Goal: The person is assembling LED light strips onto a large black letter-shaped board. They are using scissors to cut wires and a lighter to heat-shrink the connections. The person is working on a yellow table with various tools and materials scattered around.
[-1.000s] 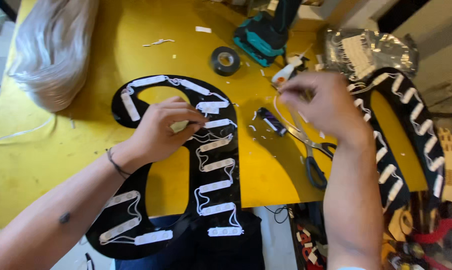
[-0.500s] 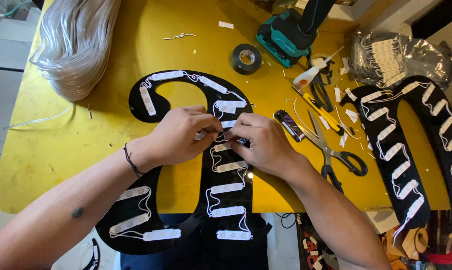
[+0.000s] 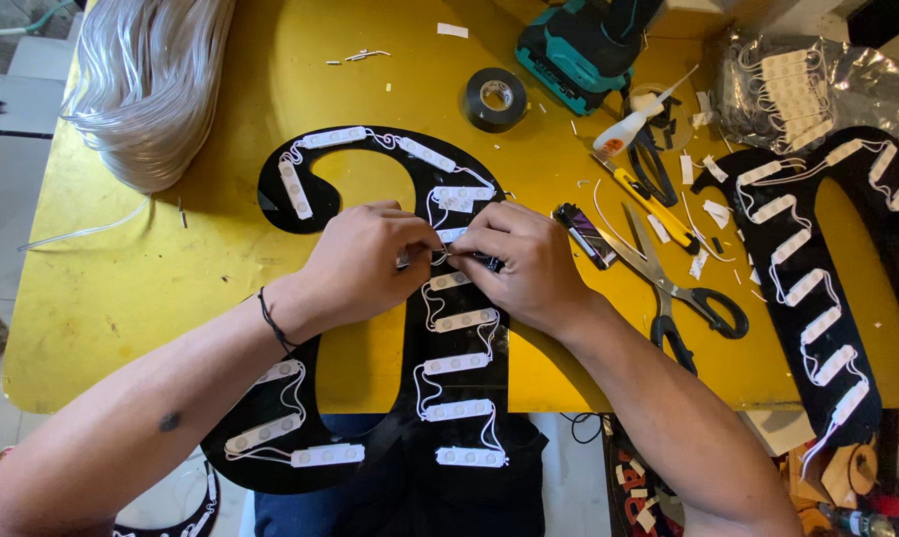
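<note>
A big black curvy board with white light blocks lies on the yellow table, its long part running toward the person. Both hands meet over its middle. The left hand and right hand pinch thin white wires together. Scissors lie just right.
</note>
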